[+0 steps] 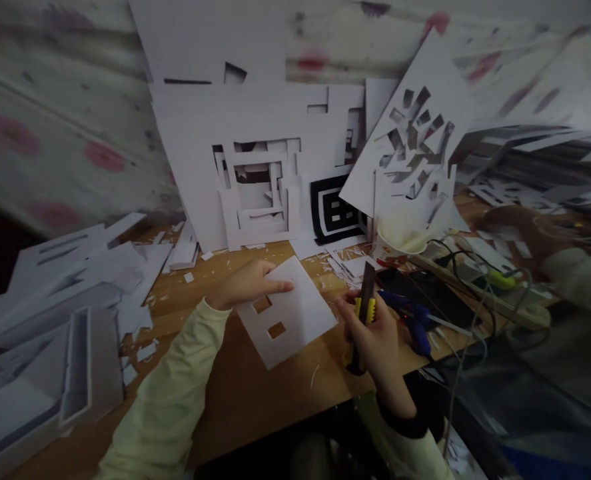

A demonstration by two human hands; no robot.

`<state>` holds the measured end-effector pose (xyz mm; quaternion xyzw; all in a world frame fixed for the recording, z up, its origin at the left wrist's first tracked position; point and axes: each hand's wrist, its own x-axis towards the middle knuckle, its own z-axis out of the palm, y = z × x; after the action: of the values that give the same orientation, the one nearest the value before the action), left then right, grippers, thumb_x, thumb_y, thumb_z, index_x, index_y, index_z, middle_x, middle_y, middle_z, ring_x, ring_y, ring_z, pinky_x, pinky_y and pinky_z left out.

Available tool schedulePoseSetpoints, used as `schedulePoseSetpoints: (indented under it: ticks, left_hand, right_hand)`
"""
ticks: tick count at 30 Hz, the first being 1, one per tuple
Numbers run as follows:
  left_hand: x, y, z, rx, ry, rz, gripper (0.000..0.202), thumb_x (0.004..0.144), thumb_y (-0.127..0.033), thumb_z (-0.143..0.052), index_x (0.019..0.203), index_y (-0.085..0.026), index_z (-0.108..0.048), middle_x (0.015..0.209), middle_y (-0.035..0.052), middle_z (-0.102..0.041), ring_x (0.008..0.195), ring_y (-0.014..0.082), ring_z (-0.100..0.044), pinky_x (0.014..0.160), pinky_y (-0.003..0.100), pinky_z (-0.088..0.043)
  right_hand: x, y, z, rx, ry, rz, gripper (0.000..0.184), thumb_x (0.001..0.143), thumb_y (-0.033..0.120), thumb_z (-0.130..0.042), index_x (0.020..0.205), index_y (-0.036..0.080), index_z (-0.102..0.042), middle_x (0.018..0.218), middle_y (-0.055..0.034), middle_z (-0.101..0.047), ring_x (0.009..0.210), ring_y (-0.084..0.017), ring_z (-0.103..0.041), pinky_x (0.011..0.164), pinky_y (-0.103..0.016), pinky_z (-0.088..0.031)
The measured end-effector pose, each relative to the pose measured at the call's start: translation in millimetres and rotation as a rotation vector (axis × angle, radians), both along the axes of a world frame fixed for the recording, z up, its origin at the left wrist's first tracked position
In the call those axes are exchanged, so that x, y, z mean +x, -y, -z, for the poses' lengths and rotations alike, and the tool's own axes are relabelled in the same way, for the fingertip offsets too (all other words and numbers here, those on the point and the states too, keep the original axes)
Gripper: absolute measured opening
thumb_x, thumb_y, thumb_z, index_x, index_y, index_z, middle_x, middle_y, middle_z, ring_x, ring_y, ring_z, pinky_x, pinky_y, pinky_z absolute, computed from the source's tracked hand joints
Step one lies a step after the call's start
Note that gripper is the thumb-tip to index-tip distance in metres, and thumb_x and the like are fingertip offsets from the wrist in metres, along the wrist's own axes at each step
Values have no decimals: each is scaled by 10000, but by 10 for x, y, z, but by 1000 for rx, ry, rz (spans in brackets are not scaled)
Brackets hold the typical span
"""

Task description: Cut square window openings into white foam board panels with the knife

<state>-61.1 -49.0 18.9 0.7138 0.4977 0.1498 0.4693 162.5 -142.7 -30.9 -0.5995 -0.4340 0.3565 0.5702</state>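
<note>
A small white board (299, 313) with two rectangular holes cut near one side is gripped at its upper left edge by my left hand (250, 283). The thumb of that hand lies on top of the board; its other fingers are mostly hidden. To the right of the board, my right hand (375, 330) is closed around a yellow and black utility knife (364, 310). The knife's blade points up and away from me, apart from the board. Below both hands is the wooden table (270, 417).
Large white cut-out boards (190, 140) lean at the back. Beside them stands a printed black pattern (338, 208). A paper tub (400, 247), blue glue gun (415, 320), dark phone (432, 293) and power strip (520, 307) lie right. Another person's hand (520, 230) is at far right. Board scraps (85, 267) pile left.
</note>
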Motion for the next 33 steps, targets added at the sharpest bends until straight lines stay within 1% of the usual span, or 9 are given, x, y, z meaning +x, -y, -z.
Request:
schedulePoseSetpoints:
  ticks: [3,6,12,15,22,26,29,31,33]
  left_hand:
    - [26,9,46,-38,44,31,426,675,-583,-771,766,-172,-708,766,14,-713,677,156,-625,585,233,-430]
    - [60,37,98,-143,138,56,413,658,-553,-804,759,-161,-721,721,8,-697,613,129,-590,543,223,-417]
    - [80,84,142,-415,321,36,467,542,-527,-902,746,-144,-729,663,5,-697,529,101,-583,485,202,-416]
    - [88,99,144,-482,380,27,505,482,-525,-938,728,-132,-737,655,14,-707,529,101,-602,487,196,-441]
    - [119,178,70,-546,432,40,501,496,-528,-939,727,-133,-736,655,23,-710,524,107,-607,484,208,-454]
    - [130,144,144,-418,366,45,478,578,-559,-885,718,-138,-705,637,10,-676,508,101,-562,459,207,-390]
    - [147,43,312,-192,317,-67,447,685,-574,-788,675,-154,-635,622,-1,-631,519,111,-541,471,219,-376]
    - [179,-10,388,-13,375,-184,395,716,-533,-751,731,-159,-626,685,9,-644,590,133,-573,527,235,-421]
    - [231,-6,373,129,476,-268,360,746,-482,-724,871,-154,-642,808,34,-682,698,159,-616,605,257,-472]
  right_hand:
    - [-45,35,0,-44,30,-150,473,677,567,-823,880,194,-614,673,27,-627,448,-92,-488,411,-226,-387]
    - [-55,62,-6,-116,-3,-275,460,648,542,-844,824,188,-608,583,58,-547,469,-95,-467,429,-220,-375]
    - [28,117,-53,-175,-82,-330,489,612,521,-870,817,184,-581,546,91,-480,438,-70,-422,412,-200,-331]
    - [55,142,-80,-168,-93,-349,482,617,505,-875,818,185,-576,547,91,-485,435,-67,-425,410,-197,-331]
    - [117,165,-80,-148,-102,-399,463,661,494,-866,842,196,-562,577,82,-516,420,-70,-442,393,-205,-331]
    - [118,136,-64,-175,-44,-354,489,682,568,-824,869,201,-560,572,79,-513,399,-86,-439,382,-220,-335]
    - [119,111,-4,-105,130,-105,460,818,648,-655,913,211,-546,622,50,-548,438,-114,-478,414,-243,-375]
    - [113,116,30,-37,245,72,425,905,643,-537,944,220,-523,681,20,-597,477,-126,-509,444,-251,-397]
    - [74,142,25,13,302,105,379,956,600,-483,975,222,-518,718,4,-621,505,-129,-529,464,-247,-408]
